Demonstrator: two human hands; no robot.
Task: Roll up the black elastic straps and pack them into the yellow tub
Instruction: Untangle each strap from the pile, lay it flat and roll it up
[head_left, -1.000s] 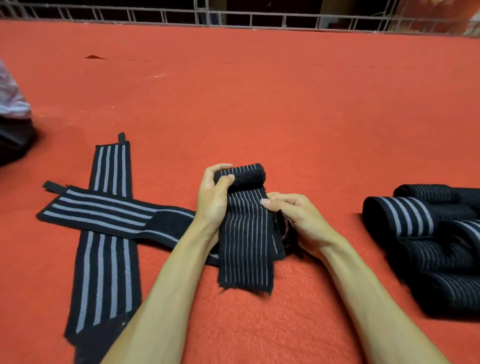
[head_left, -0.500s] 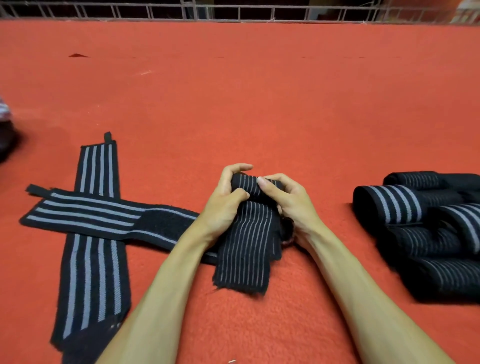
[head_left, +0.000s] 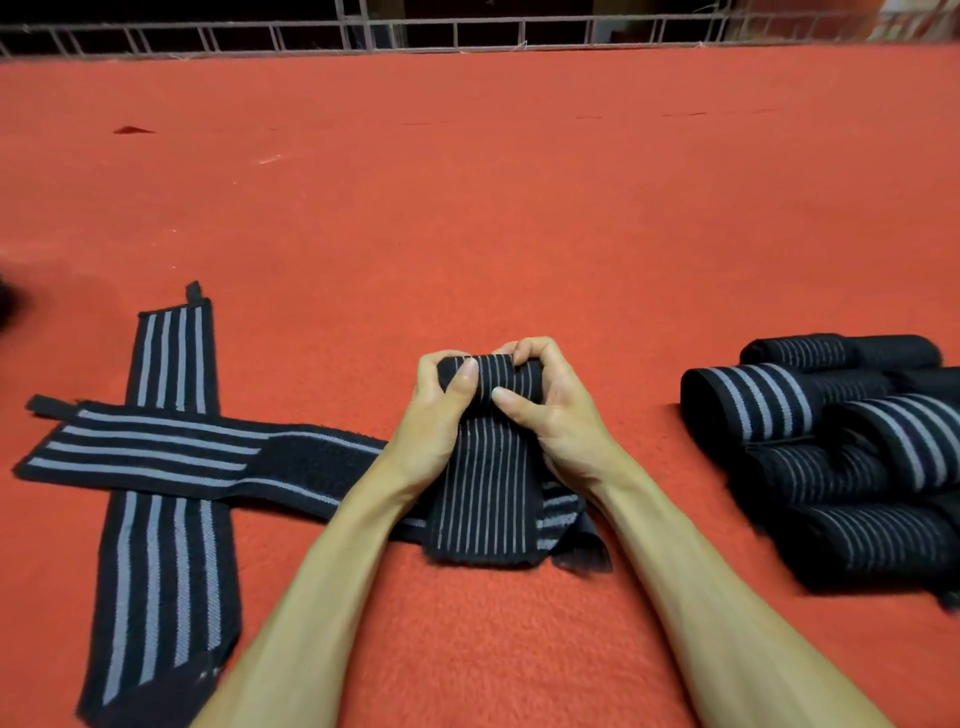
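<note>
Your left hand (head_left: 434, 410) and right hand (head_left: 550, 410) both curl around the rolled end of the thin-striped strap (head_left: 485, 499), thumbs pressing it.

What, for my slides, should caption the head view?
Left hand and right hand grip a half-rolled black strap on red carpet; flat straps crossed left, rolls right.

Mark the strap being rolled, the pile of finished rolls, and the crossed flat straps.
half-rolled strap (head_left: 483, 467): head view, on its flat striped tail below the roll.
pile of rolled straps (head_left: 821, 470): head view, on a thin-striped roll mid-pile.
crossed flat straps (head_left: 156, 447): head view, where the two overlap.
</note>
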